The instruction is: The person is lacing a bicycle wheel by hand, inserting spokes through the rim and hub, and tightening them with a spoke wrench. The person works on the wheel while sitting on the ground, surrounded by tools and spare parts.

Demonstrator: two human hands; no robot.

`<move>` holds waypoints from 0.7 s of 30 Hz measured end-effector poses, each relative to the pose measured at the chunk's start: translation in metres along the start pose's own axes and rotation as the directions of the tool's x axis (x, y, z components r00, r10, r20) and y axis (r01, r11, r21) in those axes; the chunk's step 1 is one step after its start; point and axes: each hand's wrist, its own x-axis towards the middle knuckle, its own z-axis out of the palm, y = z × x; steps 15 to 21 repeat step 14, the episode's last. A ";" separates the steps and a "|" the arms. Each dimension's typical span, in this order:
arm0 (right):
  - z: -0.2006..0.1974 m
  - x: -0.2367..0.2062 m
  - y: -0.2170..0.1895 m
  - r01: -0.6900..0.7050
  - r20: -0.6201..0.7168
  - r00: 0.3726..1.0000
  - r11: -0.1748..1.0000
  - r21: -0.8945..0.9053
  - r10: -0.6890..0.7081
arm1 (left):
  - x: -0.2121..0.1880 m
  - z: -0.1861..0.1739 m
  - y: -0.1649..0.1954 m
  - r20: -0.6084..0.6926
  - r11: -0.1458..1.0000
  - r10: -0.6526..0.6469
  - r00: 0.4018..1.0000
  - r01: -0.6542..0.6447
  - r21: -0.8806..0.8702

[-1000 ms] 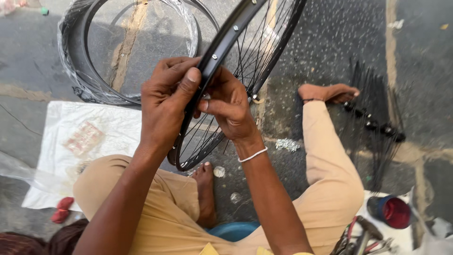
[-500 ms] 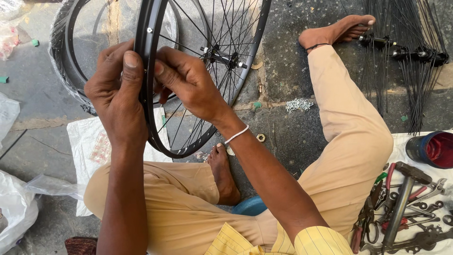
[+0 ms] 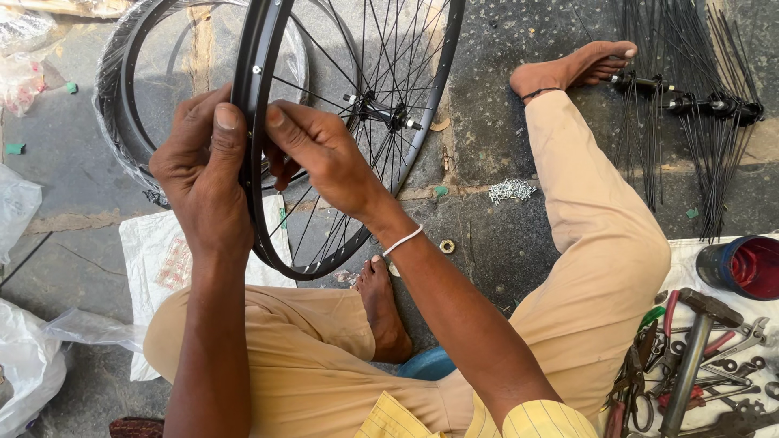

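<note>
A black spoked bicycle wheel (image 3: 422, 122) stands on edge in front of me, its hub (image 3: 380, 111) in the middle. My left hand (image 3: 199, 166) grips the near side of the rim from the left, thumb up along it. My right hand (image 3: 320, 154) reaches in from the right, fingers pinching at the rim's inner side among the spokes. What its fingertips hold is hidden. I sit on the ground in beige trousers, one bare foot (image 3: 381, 312) under the wheel, the other leg stretched to the right.
More rims wrapped in clear plastic (image 3: 122, 89) lie behind the wheel. Loose spokes with hubs (image 3: 698, 105) lie at the upper right. A pile of small nipples (image 3: 510, 191), a red tin (image 3: 742, 266), a hammer (image 3: 694, 349) and pliers lie on a white cloth at right.
The wheel has swung from leaning right to nearly upright and shifted left in view. Both hands stayed on the rim, sliding along it. The view moved right, showing the tools.
</note>
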 end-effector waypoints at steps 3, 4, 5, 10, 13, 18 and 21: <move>-0.005 -0.006 -0.001 0.017 -0.010 1.000 0.997 0.077 -0.016 | 0.001 0.001 -0.002 0.010 1.000 0.013 1.000 -0.013 0.007; -0.007 -0.009 -0.001 0.013 -0.021 1.000 0.987 0.162 -0.010 | 0.001 0.001 -0.002 0.017 0.999 0.032 0.999 -0.032 0.012; -0.008 -0.007 -0.001 -0.005 -0.028 1.000 0.985 0.172 0.009 | 0.002 0.001 -0.003 0.023 0.999 0.039 0.999 -0.040 0.024; 0.001 0.002 -0.001 0.034 0.014 0.999 0.995 -0.092 -0.033 | 0.000 0.000 -0.005 0.014 0.999 -0.006 1.000 0.006 -0.042; -0.014 -0.001 -0.025 -0.022 0.051 0.999 0.938 0.346 0.005 | 0.002 -0.002 -0.007 0.004 0.938 0.023 1.000 -0.020 -0.345; -0.020 -0.001 -0.035 -0.003 -0.044 0.999 0.961 0.275 0.016 | 0.002 -0.003 -0.008 -0.009 0.921 0.008 1.000 -0.011 -0.389; -0.020 -0.001 -0.035 -0.003 -0.044 0.999 0.961 0.275 0.016 | 0.002 -0.003 -0.008 -0.009 0.921 0.008 1.000 -0.011 -0.389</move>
